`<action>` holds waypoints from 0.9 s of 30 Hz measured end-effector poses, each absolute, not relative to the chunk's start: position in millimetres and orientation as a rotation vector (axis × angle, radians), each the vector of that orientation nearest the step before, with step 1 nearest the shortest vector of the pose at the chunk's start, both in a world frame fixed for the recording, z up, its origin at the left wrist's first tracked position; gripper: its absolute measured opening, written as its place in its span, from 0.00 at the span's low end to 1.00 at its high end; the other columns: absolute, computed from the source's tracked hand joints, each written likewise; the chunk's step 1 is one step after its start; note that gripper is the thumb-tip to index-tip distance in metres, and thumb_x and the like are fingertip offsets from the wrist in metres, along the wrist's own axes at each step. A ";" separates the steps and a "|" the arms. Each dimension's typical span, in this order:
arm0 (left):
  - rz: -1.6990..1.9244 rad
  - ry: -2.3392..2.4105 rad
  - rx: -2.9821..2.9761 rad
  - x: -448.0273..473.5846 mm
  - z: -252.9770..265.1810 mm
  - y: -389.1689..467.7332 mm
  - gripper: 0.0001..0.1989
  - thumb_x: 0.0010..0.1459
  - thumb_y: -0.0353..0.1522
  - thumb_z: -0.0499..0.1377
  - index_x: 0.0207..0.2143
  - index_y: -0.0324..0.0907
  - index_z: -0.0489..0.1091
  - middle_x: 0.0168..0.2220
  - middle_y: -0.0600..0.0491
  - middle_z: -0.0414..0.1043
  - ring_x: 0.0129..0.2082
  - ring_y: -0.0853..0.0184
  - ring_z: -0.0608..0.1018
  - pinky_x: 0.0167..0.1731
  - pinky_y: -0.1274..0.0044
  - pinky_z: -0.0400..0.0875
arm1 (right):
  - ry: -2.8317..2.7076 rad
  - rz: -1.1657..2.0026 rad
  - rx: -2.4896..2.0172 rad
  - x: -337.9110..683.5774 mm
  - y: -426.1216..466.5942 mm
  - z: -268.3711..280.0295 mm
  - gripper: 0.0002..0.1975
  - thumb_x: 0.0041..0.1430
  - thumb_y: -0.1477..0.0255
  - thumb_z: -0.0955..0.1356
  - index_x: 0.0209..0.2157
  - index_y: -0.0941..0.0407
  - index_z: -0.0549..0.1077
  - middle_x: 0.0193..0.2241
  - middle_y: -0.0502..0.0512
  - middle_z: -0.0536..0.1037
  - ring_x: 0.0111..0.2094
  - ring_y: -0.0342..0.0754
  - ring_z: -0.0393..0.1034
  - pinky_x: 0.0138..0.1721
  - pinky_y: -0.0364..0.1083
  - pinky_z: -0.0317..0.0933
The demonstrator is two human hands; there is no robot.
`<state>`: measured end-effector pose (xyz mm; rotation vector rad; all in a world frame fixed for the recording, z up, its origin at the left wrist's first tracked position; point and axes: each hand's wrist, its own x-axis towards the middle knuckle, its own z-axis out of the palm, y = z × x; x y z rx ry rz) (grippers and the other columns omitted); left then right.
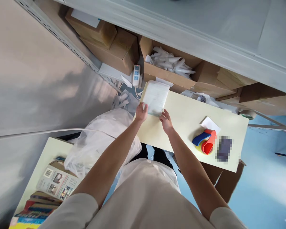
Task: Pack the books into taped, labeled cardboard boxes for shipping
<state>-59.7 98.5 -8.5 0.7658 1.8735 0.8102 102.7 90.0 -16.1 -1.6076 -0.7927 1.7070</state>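
A flat white packet (pixel 156 95), wrapped in what looks like thin plastic, lies at the left end of the cream tabletop (pixel 178 127). My left hand (pixel 141 112) is closed on its near left corner, with the thumb on top. At the near right corner, my right hand (pixel 166 121) pinches the packet's edge between thumb and fingers. The undersides of both grips are hidden.
Right of my hands are a red-and-blue tape dispenser (pixel 208 141), a small white pad (pixel 208 123) and a pixelated dark item (pixel 224 148). Behind stands a carton of white pieces (pixel 168 72) under a grey shelf (pixel 181 35). A translucent bag (pixel 100 140) bulges at left.
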 end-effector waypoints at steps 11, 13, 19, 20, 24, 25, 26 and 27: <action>0.804 1.618 1.143 3.3 63.9 -62.7 0.17 0.57 0.41 0.54 0.46 0.43 0.68 0.50 0.44 0.72 0.52 0.58 0.73 0.53 0.68 0.65 | -0.950 1.792 -1.767 174.9 -51.3 11.7 0.26 0.40 0.65 0.68 0.45 0.52 0.68 0.46 0.57 0.71 0.33 0.46 0.70 0.34 0.46 0.64; 0.833 1.639 1.046 9.5 69.3 -86.6 0.14 0.57 0.39 0.53 0.42 0.44 0.70 0.42 0.47 0.76 0.42 0.60 0.77 0.45 0.70 0.70 | -1.026 1.826 -1.785 188.0 -62.9 13.0 0.24 0.38 0.66 0.68 0.42 0.53 0.70 0.41 0.55 0.73 0.28 0.44 0.69 0.29 0.45 0.63; 0.978 1.919 0.769 35.0 73.8 -151.0 0.12 0.55 0.39 0.54 0.38 0.45 0.71 0.38 0.49 0.77 0.38 0.61 0.78 0.41 0.68 0.70 | -1.288 1.940 -1.651 224.5 -53.5 25.2 0.17 0.38 0.64 0.69 0.34 0.54 0.73 0.31 0.53 0.76 0.25 0.46 0.70 0.26 0.45 0.61; 1.001 1.935 0.723 40.2 74.6 -162.2 0.13 0.55 0.39 0.54 0.39 0.45 0.71 0.39 0.49 0.77 0.38 0.60 0.78 0.42 0.68 0.70 | -1.322 1.944 -1.629 228.9 -49.5 27.4 0.17 0.38 0.63 0.70 0.33 0.54 0.73 0.30 0.53 0.76 0.25 0.46 0.70 0.26 0.45 0.61; 1.076 2.002 0.619 56.9 80.1 -208.6 0.13 0.55 0.39 0.54 0.40 0.45 0.71 0.38 0.49 0.77 0.37 0.61 0.78 0.40 0.69 0.71 | -1.434 1.972 -1.555 232.0 -39.8 32.4 0.17 0.39 0.61 0.71 0.33 0.53 0.73 0.31 0.53 0.76 0.27 0.46 0.70 0.28 0.46 0.62; 1.096 2.033 0.604 59.2 81.9 -220.2 0.13 0.54 0.39 0.55 0.39 0.45 0.72 0.37 0.49 0.77 0.36 0.61 0.78 0.39 0.70 0.70 | -1.464 1.983 -1.528 228.0 -40.0 33.2 0.17 0.40 0.61 0.71 0.34 0.53 0.73 0.31 0.53 0.76 0.27 0.46 0.70 0.29 0.46 0.63; 1.123 2.070 0.583 60.4 83.8 -231.8 0.13 0.54 0.39 0.55 0.39 0.45 0.72 0.37 0.49 0.77 0.36 0.61 0.77 0.39 0.70 0.70 | -1.499 1.996 -1.497 222.0 -41.3 34.2 0.17 0.40 0.60 0.71 0.34 0.53 0.73 0.31 0.53 0.76 0.27 0.47 0.70 0.29 0.46 0.63; 1.156 2.105 0.555 60.6 85.8 -243.4 0.12 0.54 0.39 0.55 0.38 0.45 0.72 0.37 0.49 0.77 0.36 0.61 0.77 0.38 0.70 0.70 | -1.542 2.013 -1.459 213.8 -44.0 35.5 0.17 0.41 0.60 0.71 0.34 0.53 0.73 0.31 0.53 0.76 0.28 0.47 0.71 0.29 0.46 0.64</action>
